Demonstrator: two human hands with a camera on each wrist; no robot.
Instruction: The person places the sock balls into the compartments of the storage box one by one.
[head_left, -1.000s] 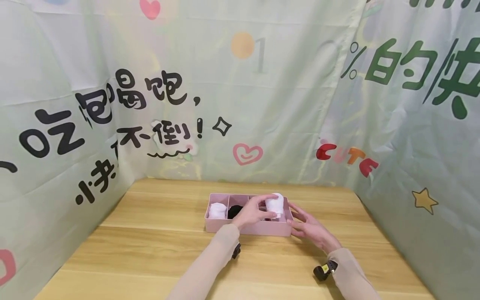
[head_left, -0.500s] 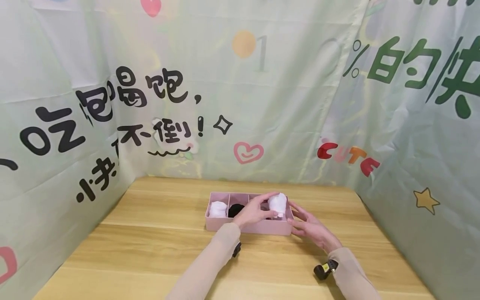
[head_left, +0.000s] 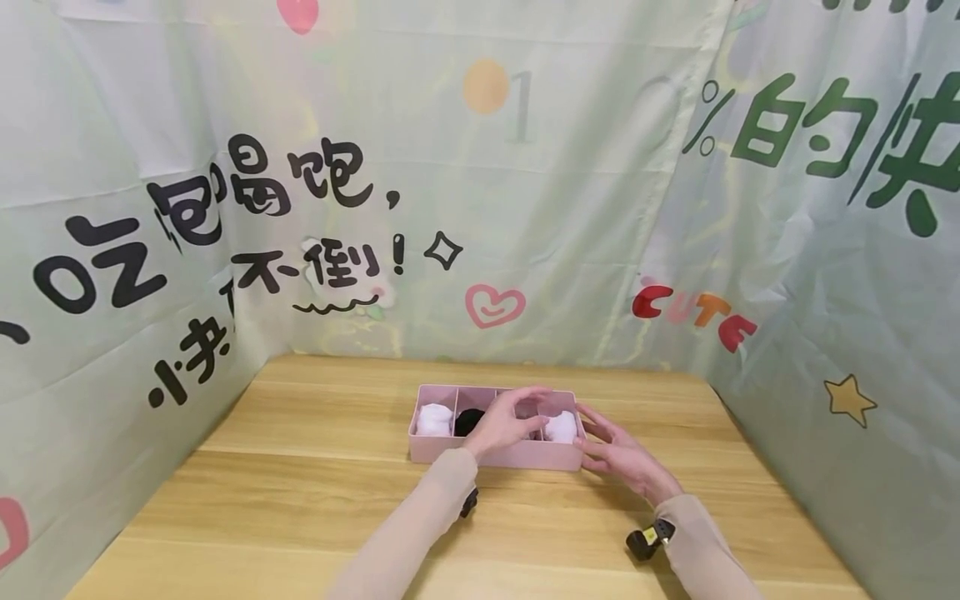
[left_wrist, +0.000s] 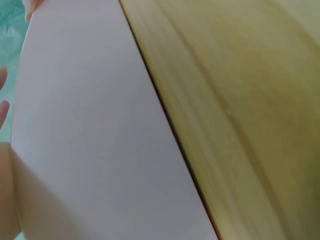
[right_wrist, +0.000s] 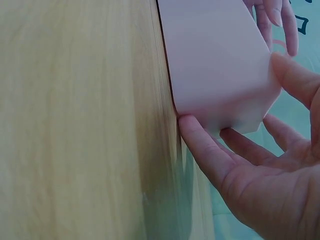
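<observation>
In the head view a pink divided storage box (head_left: 491, 454) stands on the table. A white rolled-up cloth bundle, like a balled sock (head_left: 561, 427), lies in its rightmost compartment. My left hand (head_left: 506, 425) is over the middle compartments, fingers and thumb spread apart with nothing between them. It partly hides the contents beneath. My right hand (head_left: 626, 458) holds the box's right end. The right wrist view shows the thumb at the upper rim and the fingers (right_wrist: 205, 147) round the end wall (right_wrist: 235, 112).
Another white bundle (head_left: 435, 420) fills the leftmost compartment, with a black bundle (head_left: 470, 421) in the one beside it. The wooden table (head_left: 262, 492) is bounded by printed cloth (head_left: 562, 208) at the back and both sides.
The white bundle has gone down into the rightmost compartment and my left hand has let go of it. My right hand stays at the box's end.
</observation>
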